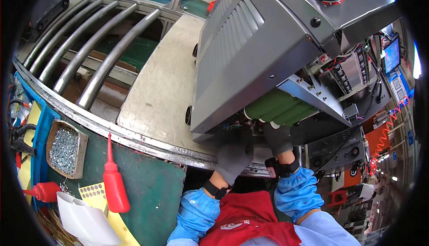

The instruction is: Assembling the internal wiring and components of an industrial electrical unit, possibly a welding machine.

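Note:
A large grey metal cabinet (pixel 263 63) with louvred slots and small wheels stands on a pale board, its lower side open toward me. My left hand (pixel 234 159), in a dark grey glove, reaches into the shadowed opening. Beside it, my right hand (pixel 277 139), gloved alike, is raised under a row of green cylinders (pixel 281 108) inside the cabinet. The fingers of both hands are lost in shadow or behind parts, so their grip is hidden. Above the cylinders runs a metal panel (pixel 308 92) with small brass fittings. Wiring and a circuit board (pixel 342 77) show farther right.
Metal rollers (pixel 114 58) lie at the left. On the green bench are a box of small metal nuts (pixel 65 151), a red squeeze bottle (pixel 115 185), a second red bottle (pixel 44 192) and a yellow dotted sheet (pixel 94 194). Another grey cabinet (pixel 335 150) stands right.

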The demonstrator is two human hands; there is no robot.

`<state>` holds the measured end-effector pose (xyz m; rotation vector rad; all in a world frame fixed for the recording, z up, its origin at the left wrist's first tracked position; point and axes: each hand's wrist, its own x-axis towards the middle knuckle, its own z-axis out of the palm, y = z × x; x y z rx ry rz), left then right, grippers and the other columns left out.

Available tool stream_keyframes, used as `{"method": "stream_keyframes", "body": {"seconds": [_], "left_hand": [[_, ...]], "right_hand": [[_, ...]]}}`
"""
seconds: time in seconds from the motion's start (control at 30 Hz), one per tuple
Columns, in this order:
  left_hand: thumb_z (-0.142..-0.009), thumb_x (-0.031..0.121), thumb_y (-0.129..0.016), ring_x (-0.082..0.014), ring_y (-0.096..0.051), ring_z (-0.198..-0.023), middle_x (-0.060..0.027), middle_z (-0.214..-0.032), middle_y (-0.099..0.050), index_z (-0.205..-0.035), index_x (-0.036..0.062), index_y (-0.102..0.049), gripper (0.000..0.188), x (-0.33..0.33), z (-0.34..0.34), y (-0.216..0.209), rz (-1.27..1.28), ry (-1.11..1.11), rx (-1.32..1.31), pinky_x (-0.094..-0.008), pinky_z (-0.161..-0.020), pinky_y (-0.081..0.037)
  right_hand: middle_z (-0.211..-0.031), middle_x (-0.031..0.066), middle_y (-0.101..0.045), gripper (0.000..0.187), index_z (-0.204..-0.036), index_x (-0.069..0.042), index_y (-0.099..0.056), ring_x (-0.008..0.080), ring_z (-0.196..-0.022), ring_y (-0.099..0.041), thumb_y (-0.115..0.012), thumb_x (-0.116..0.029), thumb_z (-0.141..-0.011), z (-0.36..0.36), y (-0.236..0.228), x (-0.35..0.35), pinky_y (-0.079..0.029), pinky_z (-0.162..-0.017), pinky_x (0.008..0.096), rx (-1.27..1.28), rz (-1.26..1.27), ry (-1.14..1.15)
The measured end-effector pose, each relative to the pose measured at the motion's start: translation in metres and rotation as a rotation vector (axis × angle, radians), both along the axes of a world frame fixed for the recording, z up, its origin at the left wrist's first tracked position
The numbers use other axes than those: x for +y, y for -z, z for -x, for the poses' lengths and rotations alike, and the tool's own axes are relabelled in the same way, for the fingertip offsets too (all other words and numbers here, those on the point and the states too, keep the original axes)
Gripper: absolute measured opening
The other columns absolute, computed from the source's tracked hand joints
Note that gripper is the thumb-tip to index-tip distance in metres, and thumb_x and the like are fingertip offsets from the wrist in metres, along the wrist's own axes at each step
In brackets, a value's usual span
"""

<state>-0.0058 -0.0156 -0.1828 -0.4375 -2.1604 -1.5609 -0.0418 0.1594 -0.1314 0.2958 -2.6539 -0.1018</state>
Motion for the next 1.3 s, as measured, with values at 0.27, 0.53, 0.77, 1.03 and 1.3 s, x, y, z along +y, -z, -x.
{"method": "stream_keyframes", "body": {"seconds": [0.27,0.53,0.77,1.03,1.3], "left_hand": [[-0.083,0.02,-0.061,-0.0327,-0.065,-0.093,-0.0152,-0.105,-0.066,-0.122,0.0092,-0.061,0.041,0.0,0.001,0.007,0.055,0.056,0.006,-0.0436,-0.08,-0.054],[-0.08,0.021,-0.065,-0.0354,-0.066,-0.079,-0.0188,-0.099,-0.066,-0.122,0.0054,-0.059,0.046,0.015,-0.003,-0.03,0.095,0.029,-0.052,-0.0456,-0.067,-0.054],[-0.083,0.024,-0.062,-0.0354,-0.066,-0.078,-0.0182,-0.09,-0.067,-0.096,0.0048,-0.063,0.023,0.027,0.035,-0.034,0.348,0.178,-0.102,-0.0452,-0.066,-0.053],[-0.084,0.03,-0.06,-0.0377,-0.067,-0.089,-0.0166,-0.093,-0.07,-0.108,0.015,-0.068,0.029,0.02,0.04,-0.059,0.559,0.199,-0.234,-0.0468,-0.077,-0.053],[-0.084,0.03,-0.059,-0.0385,-0.066,-0.088,-0.0179,-0.092,-0.069,-0.099,0.0121,-0.07,0.026,0.023,0.035,-0.074,0.622,0.159,-0.311,-0.0475,-0.077,-0.053]], "right_hand": [[-0.093,0.0073,-0.069,0.017,-0.098,-0.014,-0.07,0.0292,-0.09,-0.066,-0.061,-0.022,-0.085,-0.005,-0.023,-0.016,-0.052,-0.077,0.0424,-0.15,-0.042,0.026],[-0.082,0.01,-0.068,0.016,-0.089,-0.012,-0.071,0.0285,-0.077,-0.067,-0.063,-0.023,-0.08,-0.01,-0.02,0.004,-0.051,-0.065,0.0433,-0.056,-0.421,-0.13],[-0.079,0.0132,-0.066,0.014,-0.079,-0.011,-0.069,0.0315,-0.074,-0.065,-0.063,-0.023,-0.077,-0.011,-0.023,-0.009,-0.051,-0.065,0.0446,-0.153,0.033,-0.092],[-0.083,0.0183,-0.066,0.029,-0.106,-0.008,-0.058,0.0387,-0.074,-0.065,-0.057,-0.012,-0.078,-0.019,-0.025,-0.014,-0.052,-0.065,0.0476,-0.182,0.425,0.0],[-0.082,0.0199,-0.067,0.05,-0.125,-0.006,-0.047,0.0396,-0.075,-0.067,-0.057,-0.009,-0.076,-0.018,-0.03,-0.005,-0.054,-0.065,0.0498,-0.238,0.564,-0.095]]}}
